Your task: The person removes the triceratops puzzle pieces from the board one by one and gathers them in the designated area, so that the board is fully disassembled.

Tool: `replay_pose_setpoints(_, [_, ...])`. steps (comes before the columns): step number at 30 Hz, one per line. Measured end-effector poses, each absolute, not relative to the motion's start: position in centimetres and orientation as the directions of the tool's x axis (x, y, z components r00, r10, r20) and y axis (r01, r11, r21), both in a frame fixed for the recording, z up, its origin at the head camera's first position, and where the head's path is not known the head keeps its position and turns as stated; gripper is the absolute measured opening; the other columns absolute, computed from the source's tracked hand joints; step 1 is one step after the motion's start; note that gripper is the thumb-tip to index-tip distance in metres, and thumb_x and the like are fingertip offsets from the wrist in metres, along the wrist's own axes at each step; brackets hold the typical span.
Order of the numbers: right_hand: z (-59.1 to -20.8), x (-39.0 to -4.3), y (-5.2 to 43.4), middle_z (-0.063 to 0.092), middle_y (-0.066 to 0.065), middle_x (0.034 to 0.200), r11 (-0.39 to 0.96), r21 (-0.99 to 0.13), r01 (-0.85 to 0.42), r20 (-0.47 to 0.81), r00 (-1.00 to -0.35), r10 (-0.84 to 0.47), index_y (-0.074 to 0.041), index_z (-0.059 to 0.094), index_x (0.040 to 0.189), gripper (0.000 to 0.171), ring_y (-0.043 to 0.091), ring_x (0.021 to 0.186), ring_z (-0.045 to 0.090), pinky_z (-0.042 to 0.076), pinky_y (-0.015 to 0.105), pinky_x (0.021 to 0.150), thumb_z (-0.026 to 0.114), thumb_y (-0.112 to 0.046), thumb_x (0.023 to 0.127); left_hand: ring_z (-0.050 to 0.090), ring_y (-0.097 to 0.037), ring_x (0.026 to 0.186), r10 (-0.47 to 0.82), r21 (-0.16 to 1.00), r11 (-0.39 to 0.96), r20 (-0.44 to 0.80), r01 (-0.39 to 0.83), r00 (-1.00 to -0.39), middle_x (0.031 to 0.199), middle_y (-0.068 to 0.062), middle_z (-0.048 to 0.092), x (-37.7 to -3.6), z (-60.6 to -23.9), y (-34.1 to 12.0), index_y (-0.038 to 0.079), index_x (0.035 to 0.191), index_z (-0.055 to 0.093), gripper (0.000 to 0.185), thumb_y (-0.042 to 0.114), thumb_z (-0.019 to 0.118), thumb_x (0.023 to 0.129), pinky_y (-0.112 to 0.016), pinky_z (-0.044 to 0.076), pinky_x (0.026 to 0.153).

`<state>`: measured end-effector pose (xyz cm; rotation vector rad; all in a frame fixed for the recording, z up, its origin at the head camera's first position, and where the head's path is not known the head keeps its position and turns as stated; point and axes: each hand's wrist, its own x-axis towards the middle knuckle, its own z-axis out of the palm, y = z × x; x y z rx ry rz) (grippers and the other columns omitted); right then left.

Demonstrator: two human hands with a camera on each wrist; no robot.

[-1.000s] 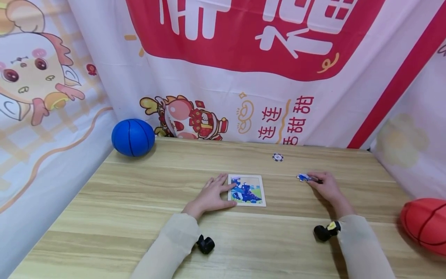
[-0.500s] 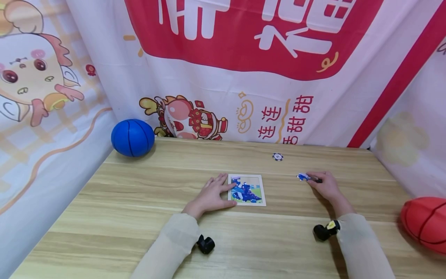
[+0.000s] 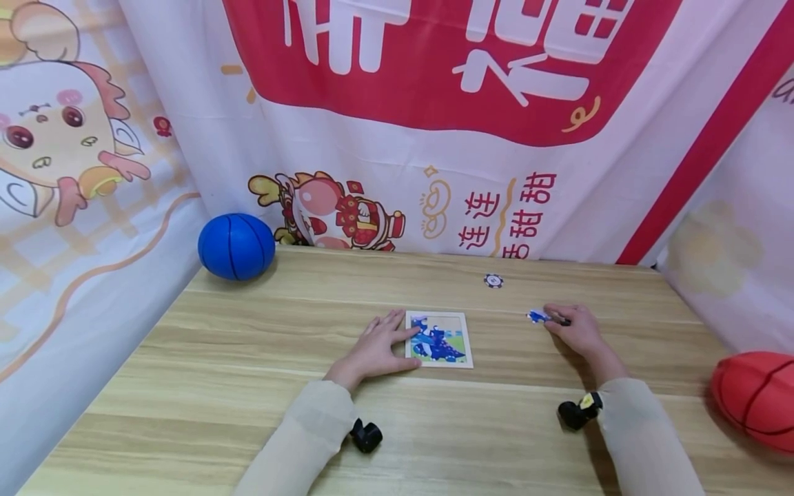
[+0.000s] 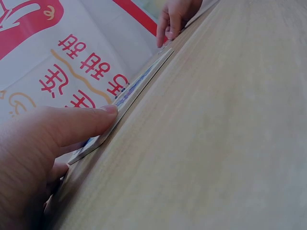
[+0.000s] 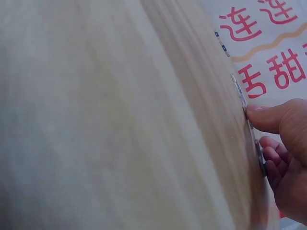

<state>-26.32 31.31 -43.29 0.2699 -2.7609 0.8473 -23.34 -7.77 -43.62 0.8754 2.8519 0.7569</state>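
Observation:
A small framed jigsaw board (image 3: 439,339) with a blue picture lies flat in the middle of the wooden table (image 3: 248,358). My left hand (image 3: 397,342) rests flat beside it, fingers straight, with the thumb (image 4: 81,124) against the left edge of the jigsaw board (image 4: 139,86). To the right, my right hand (image 3: 552,322) sits on the table with curled fingers, pinching a small blue puzzle piece (image 3: 537,316) that lies on the wood. In the right wrist view the thumb (image 5: 268,117) touches the puzzle piece (image 5: 238,91), seen edge-on.
A blue ball (image 3: 236,246) sits at the table's back left corner, a red ball (image 3: 753,399) at the right edge. A small dark round chip (image 3: 493,280) lies behind the board. Printed cloth (image 3: 434,138) walls in the back and sides.

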Motion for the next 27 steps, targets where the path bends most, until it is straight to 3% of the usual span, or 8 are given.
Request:
replay_pose_setpoints(6, [-42.8, -26.4, 31.0, 0.057, 0.022, 0.08, 0.754, -0.582, -0.306, 0.309, -0.94, -0.143, 0.008, 0.054, 0.11, 0.038, 0.029, 0.071, 0.051, 0.041, 0.037, 0.062, 0.063, -0.002, 0.076, 0.008, -0.025, 0.128, 0.537, 0.469, 0.722, 0.081, 0.508, -0.839, 0.14, -0.013, 0.017, -23.3, -43.7, -7.8, 0.02, 0.129, 0.042, 0.07, 0.058, 0.055, 0.071, -0.042, 0.003, 0.101])
replay_pose_setpoints(13, [-40.7, -25.8, 29.2, 0.048, 0.027, 0.105, 0.675, -0.711, -0.198, 0.194, -0.978, -0.083, 0.002, 0.043, 0.124, 0.043, 0.033, 0.091, 0.046, 0.039, 0.043, 0.076, 0.053, -0.017, 0.087, 0.008, -0.024, 0.128, 0.533, 0.48, 0.716, 0.091, 0.506, -0.841, 0.14, -0.012, 0.017, -23.3, -43.6, -7.8, 0.021, 0.13, 0.04, 0.071, 0.057, 0.056, 0.071, -0.042, 0.002, 0.101])
replay_pose_setpoints(21, [-39.8, -25.9, 25.1, 0.053, 0.024, 0.099, 0.612, -0.747, -0.258, 0.252, -0.963, -0.099, 0.002, 0.048, 0.12, 0.039, 0.032, 0.089, 0.049, 0.041, 0.041, 0.075, 0.055, -0.013, 0.085, 0.008, -0.023, 0.128, 0.509, 0.531, 0.707, 0.077, 0.467, -0.858, 0.14, -0.011, 0.017, -23.4, -43.6, -7.7, 0.019, 0.134, 0.034, 0.075, 0.057, 0.056, 0.072, -0.04, 0.002, 0.101])
replay_pose_setpoints(27, [-39.9, -25.9, 22.0, 0.053, 0.017, 0.101, 0.593, -0.772, -0.228, 0.212, -0.972, -0.097, -0.005, 0.05, 0.12, 0.04, 0.029, 0.091, 0.047, 0.04, 0.043, 0.077, 0.057, -0.02, 0.084, 0.008, -0.024, 0.128, 0.469, 0.542, 0.72, 0.081, 0.433, -0.88, 0.141, -0.013, 0.016, -23.4, -43.6, -8.1, 0.016, 0.134, 0.032, 0.077, 0.057, 0.055, 0.073, -0.04, 0.005, 0.101])
